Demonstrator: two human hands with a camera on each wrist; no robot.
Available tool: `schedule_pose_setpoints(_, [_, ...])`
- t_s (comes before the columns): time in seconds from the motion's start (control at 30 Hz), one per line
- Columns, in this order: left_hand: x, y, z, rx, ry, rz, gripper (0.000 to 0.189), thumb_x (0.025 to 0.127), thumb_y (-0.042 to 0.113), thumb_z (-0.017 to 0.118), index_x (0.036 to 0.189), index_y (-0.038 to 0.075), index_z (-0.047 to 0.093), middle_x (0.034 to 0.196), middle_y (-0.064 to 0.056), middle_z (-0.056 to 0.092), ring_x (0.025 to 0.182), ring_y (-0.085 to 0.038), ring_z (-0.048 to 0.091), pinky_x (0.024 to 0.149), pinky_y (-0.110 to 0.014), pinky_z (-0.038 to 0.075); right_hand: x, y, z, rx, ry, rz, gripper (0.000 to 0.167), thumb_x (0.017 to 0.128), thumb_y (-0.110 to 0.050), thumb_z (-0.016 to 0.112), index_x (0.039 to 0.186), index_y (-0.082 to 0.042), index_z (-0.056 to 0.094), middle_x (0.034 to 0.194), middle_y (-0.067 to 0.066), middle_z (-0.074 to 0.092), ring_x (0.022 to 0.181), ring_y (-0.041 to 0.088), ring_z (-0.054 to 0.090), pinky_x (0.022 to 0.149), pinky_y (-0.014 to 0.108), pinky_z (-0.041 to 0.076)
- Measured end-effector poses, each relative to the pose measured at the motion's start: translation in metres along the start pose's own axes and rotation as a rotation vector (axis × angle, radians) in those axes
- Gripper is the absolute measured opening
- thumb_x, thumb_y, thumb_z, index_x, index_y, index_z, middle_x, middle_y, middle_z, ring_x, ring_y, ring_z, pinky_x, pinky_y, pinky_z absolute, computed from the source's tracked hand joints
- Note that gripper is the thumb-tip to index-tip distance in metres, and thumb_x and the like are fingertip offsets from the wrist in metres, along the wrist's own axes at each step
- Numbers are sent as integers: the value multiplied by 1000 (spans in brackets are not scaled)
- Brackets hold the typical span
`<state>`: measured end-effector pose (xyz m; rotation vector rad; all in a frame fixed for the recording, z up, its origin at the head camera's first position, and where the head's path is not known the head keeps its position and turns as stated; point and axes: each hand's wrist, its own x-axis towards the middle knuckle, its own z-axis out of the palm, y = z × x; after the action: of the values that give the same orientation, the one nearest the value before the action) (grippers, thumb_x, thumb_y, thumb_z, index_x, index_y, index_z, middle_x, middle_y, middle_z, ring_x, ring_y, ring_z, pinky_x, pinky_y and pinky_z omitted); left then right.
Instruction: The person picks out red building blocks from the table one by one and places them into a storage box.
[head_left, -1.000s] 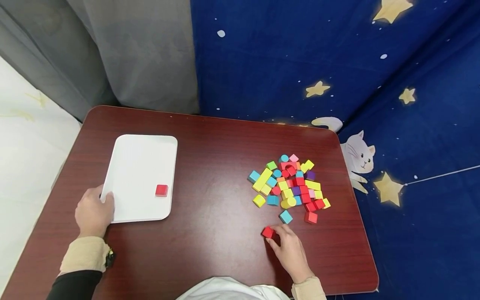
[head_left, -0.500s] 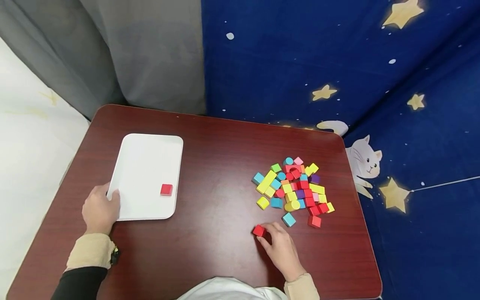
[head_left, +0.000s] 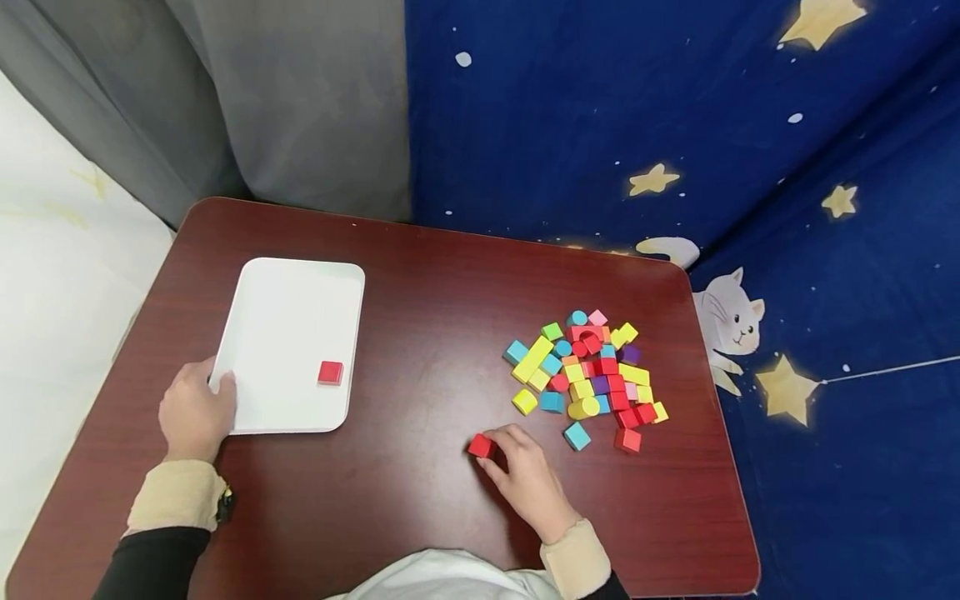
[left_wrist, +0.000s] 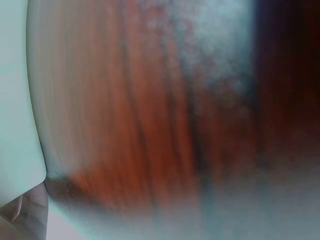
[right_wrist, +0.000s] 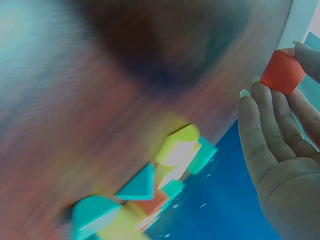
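A red block [head_left: 482, 446] is pinched between the thumb and fingers of my right hand [head_left: 528, 483], over the table left of the block pile. The right wrist view shows the same red block [right_wrist: 283, 72] at the tips of the thumb and index finger, the other fingers extended. My left hand [head_left: 195, 412] grips the near left corner of a white tray [head_left: 288, 333], thumb over the rim. One more red block [head_left: 330, 372] lies on the tray near its right edge. In the left wrist view the tray [left_wrist: 17, 110] fills the left side.
A pile of coloured blocks [head_left: 581, 375], yellow, blue, red, purple and pink, lies on the right of the brown table [head_left: 427, 333]. A blue block [head_left: 577, 436] and a red block [head_left: 628, 440] lie at its near side. Curtains hang behind the table.
My right hand has carried the red block left, away from the pile and toward the tray. My left hand keeps its grip on the tray. The head view has shifted slightly.
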<state>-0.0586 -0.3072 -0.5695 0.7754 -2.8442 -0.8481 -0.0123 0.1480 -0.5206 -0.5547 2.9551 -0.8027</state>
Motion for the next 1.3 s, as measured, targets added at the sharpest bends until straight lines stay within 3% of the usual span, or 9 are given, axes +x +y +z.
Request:
schedule_pose_setpoints(0.33, [3, -1, 3, 15, -14, -18, 44, 102, 16, 50, 140, -6, 54, 135, -34, 57, 121, -55, 56, 96, -67, 43, 28, -26, 9, 1, 18, -131, 31, 85, -21, 83, 113, -16, 71, 103, -6, 69, 92, 7, 66, 79, 25, 57])
schedule_pose_setpoints(0.83, [3, 2, -1, -11, -2, -13, 43, 102, 16, 50, 139, -6, 55, 133, -33, 58, 119, -55, 57, 95, -67, 42, 69, -70, 23, -30, -39, -293, 30, 89, -25, 80, 116, -18, 70, 108, -7, 69, 99, 8, 66, 85, 23, 55])
schedule_pose_setpoints(1.3, [0, 5, -2, 4, -15, -30, 44, 102, 16, 50, 140, -6, 54, 135, -34, 56, 122, -55, 55, 98, -67, 42, 87, -91, 41, -50, -14, -360, 30, 88, -26, 80, 116, -18, 71, 107, -7, 70, 97, 7, 67, 85, 18, 54])
